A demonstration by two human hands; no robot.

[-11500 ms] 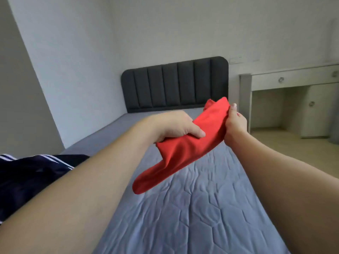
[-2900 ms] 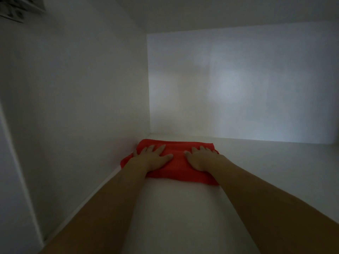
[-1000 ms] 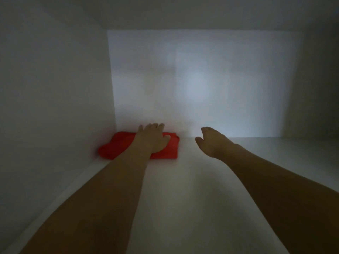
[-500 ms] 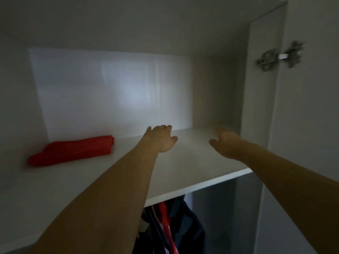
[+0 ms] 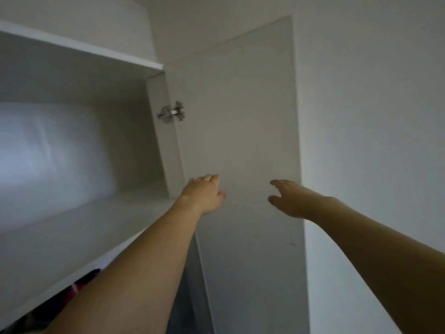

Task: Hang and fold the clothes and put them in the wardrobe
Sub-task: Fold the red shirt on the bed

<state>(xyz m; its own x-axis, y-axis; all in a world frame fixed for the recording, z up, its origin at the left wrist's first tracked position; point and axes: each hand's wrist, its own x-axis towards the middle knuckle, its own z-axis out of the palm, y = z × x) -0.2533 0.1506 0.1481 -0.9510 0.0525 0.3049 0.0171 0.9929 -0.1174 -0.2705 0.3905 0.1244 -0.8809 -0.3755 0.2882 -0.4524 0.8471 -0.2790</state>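
Wardrobe (image 5: pixel 154 97) open, white inside, its upper shelf (image 5: pixel 72 227) running from the left edge of view to the right side panel. No folded garment shows on the visible stretch of shelf; whether one lies further left, out of view, cannot be told. Below the shelf's front edge, at lower left, a bit of hanging clothes (image 5: pixel 81 284) shows, dark with red and white, mostly hidden behind the left forearm. Wardrobe door (image 5: pixel 240 116) stands swung open to the right of the shelf, its inner face toward the camera, a metal hinge (image 5: pixel 171 113) fixing it to the side panel near the top. Both arms reach forward and up. Left hand (image 5: pixel 204 194) is in front of the door's inner face close to its hinge-side edge, just past the shelf's right end, fingers loosely extended, grasping nothing. Right hand (image 5: pixel 286 198) is in front of the door nearer its free edge, fingers spread and relaxed, thumb apart, also empty. Whether either hand touches the door surface cannot be told. White wall (image 5: pixel 373 116) beyond the door's free edge, to the right.
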